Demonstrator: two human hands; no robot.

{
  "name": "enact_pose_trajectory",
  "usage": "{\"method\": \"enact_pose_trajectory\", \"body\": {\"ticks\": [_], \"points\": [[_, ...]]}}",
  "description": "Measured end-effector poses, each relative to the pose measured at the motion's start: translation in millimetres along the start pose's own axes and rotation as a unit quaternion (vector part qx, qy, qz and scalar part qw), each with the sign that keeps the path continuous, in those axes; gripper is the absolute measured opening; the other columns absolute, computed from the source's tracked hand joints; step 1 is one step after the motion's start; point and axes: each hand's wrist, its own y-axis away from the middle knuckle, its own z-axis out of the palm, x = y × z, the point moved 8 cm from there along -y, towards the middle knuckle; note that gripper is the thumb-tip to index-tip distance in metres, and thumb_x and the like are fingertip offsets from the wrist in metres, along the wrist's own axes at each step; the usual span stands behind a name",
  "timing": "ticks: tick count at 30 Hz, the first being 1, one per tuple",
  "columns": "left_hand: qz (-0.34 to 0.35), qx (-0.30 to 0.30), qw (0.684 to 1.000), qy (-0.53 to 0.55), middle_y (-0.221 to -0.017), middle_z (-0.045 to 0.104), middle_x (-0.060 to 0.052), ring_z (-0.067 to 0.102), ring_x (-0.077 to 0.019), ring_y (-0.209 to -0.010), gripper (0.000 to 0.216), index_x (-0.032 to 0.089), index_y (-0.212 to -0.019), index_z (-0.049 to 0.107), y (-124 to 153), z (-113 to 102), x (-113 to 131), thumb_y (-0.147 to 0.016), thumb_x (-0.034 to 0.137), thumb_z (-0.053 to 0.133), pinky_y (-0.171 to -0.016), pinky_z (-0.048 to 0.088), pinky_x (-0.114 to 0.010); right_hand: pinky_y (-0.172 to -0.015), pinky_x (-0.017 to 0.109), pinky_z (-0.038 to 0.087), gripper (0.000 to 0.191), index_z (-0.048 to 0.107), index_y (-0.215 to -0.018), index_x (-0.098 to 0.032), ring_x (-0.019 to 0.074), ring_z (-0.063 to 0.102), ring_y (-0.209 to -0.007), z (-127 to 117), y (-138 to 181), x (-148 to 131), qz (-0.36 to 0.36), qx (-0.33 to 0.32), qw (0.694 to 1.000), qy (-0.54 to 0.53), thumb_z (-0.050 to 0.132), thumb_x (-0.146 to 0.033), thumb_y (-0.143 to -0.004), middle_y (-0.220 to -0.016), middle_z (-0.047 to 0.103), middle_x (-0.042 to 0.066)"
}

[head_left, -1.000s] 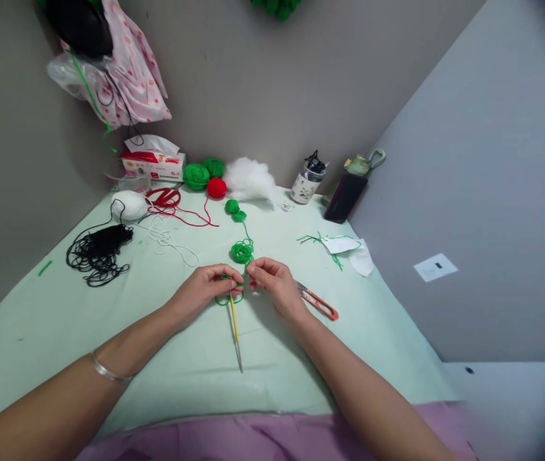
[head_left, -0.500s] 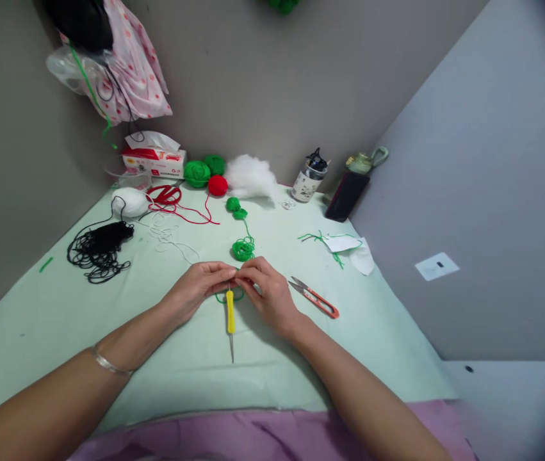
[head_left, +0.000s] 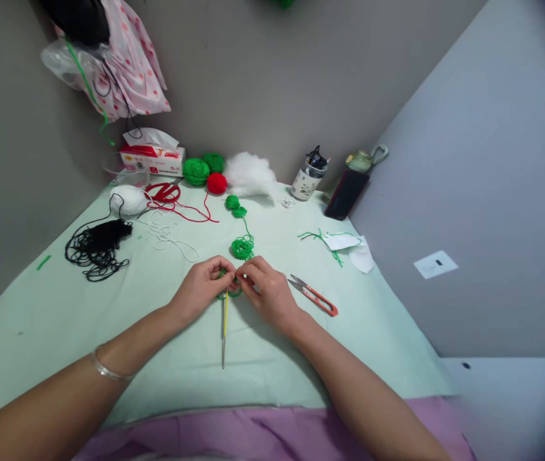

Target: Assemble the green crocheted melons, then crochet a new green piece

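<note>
Left hand [head_left: 205, 285] center of frame, fingers curled in and gripping green yarn [head_left: 223, 273]. Right hand [head_left: 268, 291] just right of it, fingers pinched on the same yarn, fingertips of both hands close together. Yellow-handled hook [head_left: 225, 314] sits below the left fingers, bare metal end toward bottom of frame. Its upper end is covered, so can't tell if it's gripped or just caught in the yarn.

Loose green coil [head_left: 242, 248] on the counter [head_left: 180, 378] just above the hands, strand running up to two small green pieces [head_left: 232, 203]. Orange-handled snips [head_left: 319, 301] near the right hand, blades toward it. Mid-left of frame: black yarn tangle [head_left: 102, 240], white yarn ball [head_left: 129, 200] above it. Upper center: red yarn ball [head_left: 217, 183] beside fluffy white stuffing [head_left: 250, 177].
</note>
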Motion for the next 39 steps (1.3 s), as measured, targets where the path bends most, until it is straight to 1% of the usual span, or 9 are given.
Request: {"method": "enact_pose_trajectory", "body": {"ticks": [5, 9, 12, 16, 18, 23, 27, 32, 39], "points": [[0.044, -0.012, 0.997, -0.06, -0.077, 0.068, 0.001, 0.07, -0.0197, -0.076, 0.018, 0.021, -0.085, 0.062, 1, 2, -3, -0.085, 0.038, 0.068, -0.076, 0.054, -0.032, -0.065, 0.026, 0.046, 0.009, 0.069, -0.086, -0.021, 0.0132, 0.061, -0.068, -1, -3, 16, 0.111, -0.004, 0.984, -0.139, 0.061, -0.018, -0.09, -0.087, 0.065, 0.003], [0.075, -0.019, 0.991, -0.11, -0.077, 0.064, 0.002, 0.067, -0.0183, -0.074, 0.014, 0.023, -0.087, 0.061, 2, 2, 1, -0.088, 0.036, 0.065, -0.072, 0.053, -0.029, -0.065, 0.028, 0.045, 0.008, 0.069, -0.081, -0.02, 0.0137, 0.059, -0.067, 0, -4, 20, 0.137, 0.002, 0.975, -0.178, 0.063, -0.02, -0.086, -0.083, 0.064, 0.002], [0.095, -0.024, 0.985, -0.142, -0.077, 0.064, 0.003, 0.067, -0.0182, -0.074, 0.013, 0.023, -0.087, 0.06, 2, 2, 6, -0.089, 0.035, 0.065, -0.069, 0.052, -0.028, -0.063, 0.028, 0.044, 0.008, 0.069, -0.08, -0.02, 0.0135, 0.058, -0.066, 3, -3, 25, 0.165, 0.004, 0.961, -0.223, 0.064, -0.025, -0.084, -0.082, 0.065, 0.002], [0.117, -0.041, 0.976, -0.181, -0.08, 0.068, 0.002, 0.069, -0.0184, -0.075, 0.01, 0.023, -0.091, 0.061, 3, 3, 8, -0.092, 0.033, 0.062, -0.07, 0.051, -0.027, -0.057, 0.026, 0.044, 0.014, 0.069, -0.081, -0.019, 0.0126, 0.056, -0.058, 12, -1, 34, 0.22, -0.015, 0.926, -0.306, 0.065, -0.031, -0.083, -0.067, 0.063, -0.001], [0.13, -0.047, 0.97, -0.199, -0.083, 0.07, 0.001, 0.069, -0.018, -0.076, 0.01, 0.023, -0.093, 0.062, 4, 3, 9, -0.093, 0.033, 0.061, -0.071, 0.051, -0.027, -0.057, 0.026, 0.046, 0.016, 0.069, -0.081, -0.018, 0.0128, 0.057, -0.055, 16, 0, 37, 0.243, -0.03, 0.904, -0.35, 0.067, -0.034, -0.082, -0.06, 0.062, -0.001], [0.169, -0.039, 0.953, -0.246, -0.085, 0.073, 0.0, 0.067, -0.0164, -0.073, 0.013, 0.023, -0.095, 0.065, 6, 2, 16, -0.096, 0.034, 0.059, -0.07, 0.048, -0.026, -0.059, 0.03, 0.051, 0.029, 0.071, -0.077, -0.016, 0.0135, 0.06, -0.054, 22, -1, 41, 0.281, -0.05, 0.853, -0.437, 0.079, -0.044, -0.073, -0.06, 0.066, 0.001], [0.209, -0.024, 0.935, -0.284, -0.085, 0.074, 0.0, 0.064, -0.0157, -0.07, 0.012, 0.023, -0.093, 0.068, 9, 2, 26, -0.096, 0.031, 0.059, -0.07, 0.046, -0.027, -0.063, 0.031, 0.053, 0.038, 0.073, -0.075, -0.016, 0.013, 0.061, -0.055, 27, 1, 43, 0.3, -0.047, 0.826, -0.475, 0.085, -0.05, -0.067, -0.062, 0.067, 0.002], [0.25, -0.019, 0.913, -0.32, -0.086, 0.074, -0.003, 0.064, -0.017, -0.073, 0.019, 0.023, -0.089, 0.069, 13, 4, 31, -0.098, 0.031, 0.055, -0.07, 0.045, -0.028, -0.066, 0.034, 0.055, 0.036, 0.074, -0.078, -0.016, 0.0151, 0.064, -0.058, 30, 4, 42, 0.305, -0.038, 0.82, -0.483, 0.085, -0.05, -0.069, -0.063, 0.07, 0.003], [0.274, -0.028, 0.891, -0.362, -0.083, 0.073, -0.005, 0.064, -0.0185, -0.074, 0.022, 0.023, -0.085, 0.069, 16, 7, 32, -0.098, 0.031, 0.054, -0.069, 0.042, -0.029, -0.065, 0.034, 0.056, 0.032, 0.072, -0.076, -0.016, 0.016, 0.065, -0.058, 30, 5, 40, 0.306, -0.049, 0.827, -0.469, 0.083, -0.046, -0.072, -0.061, 0.07, 0.003]]}}
